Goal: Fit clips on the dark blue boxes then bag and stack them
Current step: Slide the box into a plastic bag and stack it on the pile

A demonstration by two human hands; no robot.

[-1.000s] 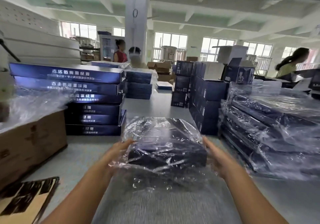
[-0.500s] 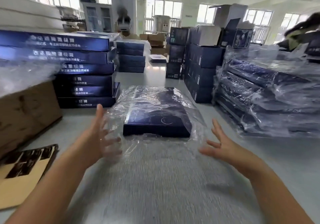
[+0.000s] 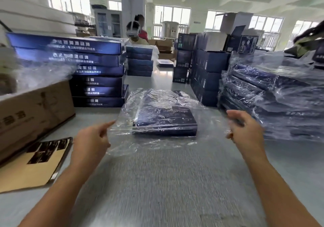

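At 6 o'clock, nearest the camera, bare grey table. Both forearms reach forward over it. Left hand at 9 o'clock of the bagged box: forefinger out, tip at or just short of the bag's left edge, other fingers curled, gripping nothing. Right hand at 3 o'clock of the box, blurred, fingers loosely bent, holding nothing I can make out, apart from the box. Box lies flat between the two hands, inside a clear plastic bag whose loose mouth trails toward the camera. Flat cardboard sheet at 8 o'clock. Cardboard carton behind it. Stack of unbagged boxes at 11 o'clock. Pile of bagged boxes at 2 o'clock.
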